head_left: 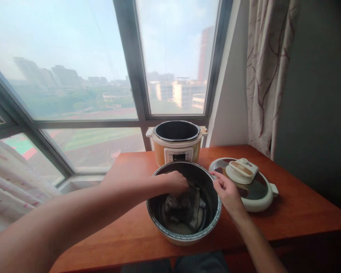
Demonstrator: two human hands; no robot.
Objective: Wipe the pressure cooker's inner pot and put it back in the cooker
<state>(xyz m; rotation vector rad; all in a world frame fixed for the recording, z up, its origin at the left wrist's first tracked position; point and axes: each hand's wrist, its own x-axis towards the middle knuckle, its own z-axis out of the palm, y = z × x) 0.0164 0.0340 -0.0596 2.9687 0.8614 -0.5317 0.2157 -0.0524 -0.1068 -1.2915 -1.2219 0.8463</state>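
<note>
The left arm (96, 203) stretches out to the pot (184, 237), its left hand (177, 184) dipped inside, knuckles up (the fingertips are hidden). The right forearm (252, 235) angles up to the pot's right rim, pinched by the right hand (225, 189).

Daylight from hazy window (176, 49), dim right; soft blur

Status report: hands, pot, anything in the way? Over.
Left hand inside pot, on dark cloth. Right hand holding pot's rim. Closest obstacles: cooker behind, lid at right.
</note>
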